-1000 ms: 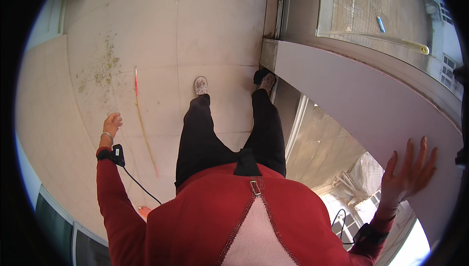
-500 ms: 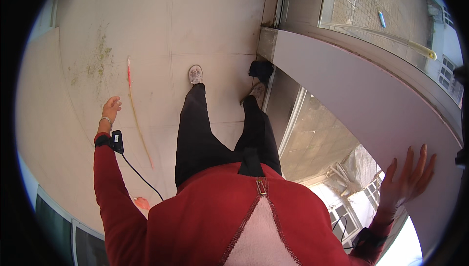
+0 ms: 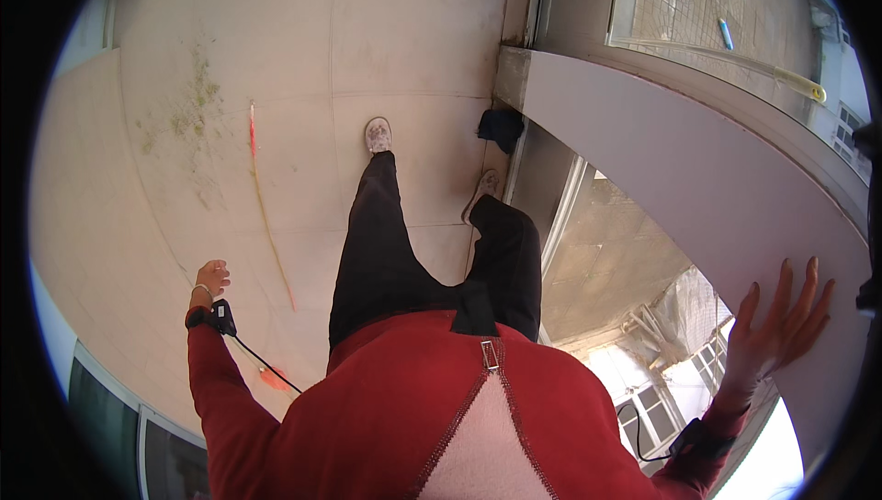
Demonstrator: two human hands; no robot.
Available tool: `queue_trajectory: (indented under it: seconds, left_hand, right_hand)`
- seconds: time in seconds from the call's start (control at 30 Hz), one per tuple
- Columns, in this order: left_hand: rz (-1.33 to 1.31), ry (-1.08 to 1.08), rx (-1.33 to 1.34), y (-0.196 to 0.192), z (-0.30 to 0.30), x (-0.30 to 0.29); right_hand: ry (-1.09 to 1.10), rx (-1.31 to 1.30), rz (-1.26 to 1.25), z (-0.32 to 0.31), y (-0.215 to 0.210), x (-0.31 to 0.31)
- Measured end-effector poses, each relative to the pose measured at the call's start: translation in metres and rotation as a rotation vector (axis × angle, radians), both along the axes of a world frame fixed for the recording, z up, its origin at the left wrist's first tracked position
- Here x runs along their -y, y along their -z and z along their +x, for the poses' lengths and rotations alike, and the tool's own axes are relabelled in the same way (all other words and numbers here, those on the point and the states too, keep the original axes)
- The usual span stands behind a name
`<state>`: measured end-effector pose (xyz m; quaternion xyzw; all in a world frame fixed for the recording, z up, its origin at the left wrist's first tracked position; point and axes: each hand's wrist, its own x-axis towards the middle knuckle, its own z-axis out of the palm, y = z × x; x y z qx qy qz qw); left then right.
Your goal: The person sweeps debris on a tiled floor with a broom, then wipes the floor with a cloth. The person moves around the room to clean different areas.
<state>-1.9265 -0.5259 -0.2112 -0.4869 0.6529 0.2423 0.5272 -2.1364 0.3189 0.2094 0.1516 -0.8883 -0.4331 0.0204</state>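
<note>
My left hand (image 3: 212, 279) hangs over the pale floor at the left, its fingers loosely bent and a little apart, with nothing visible in it. A thin yellow and red stick (image 3: 265, 201) lies on the floor to its right. My right hand (image 3: 779, 327) has its fingers spread against the smooth white ledge (image 3: 680, 160) at the right. Whether the palm presses on it or hovers just above cannot be told. Both wrists carry black strapped devices with cables.
Dark cloth (image 3: 501, 129) lies by the ledge's far end, close to my right shoe (image 3: 481, 195). Beyond the ledge are a pole with a yellowish end (image 3: 797, 85) and a small blue object (image 3: 726, 34). An orange-red patch (image 3: 274, 378) shows on the floor, lower left.
My left arm has swung back, bringing that hand nearer my body. My right leg has bent and its foot shifted. My right hand stays spread at the ledge.
</note>
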Motion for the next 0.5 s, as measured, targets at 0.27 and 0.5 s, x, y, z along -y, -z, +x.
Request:
queue_trajectory:
  seconds: [0.27,0.5]
  left_hand:
    - [0.112,0.270,-0.619,-0.008,-0.106,-0.044]
    - [0.196,0.656,-0.816,-0.111,-0.125,-0.182]
  right_hand:
    - [-0.014,0.008,-0.092,0.019,-0.027,0.009]
    - [0.097,0.133,-0.503,0.063,-0.051,0.023]
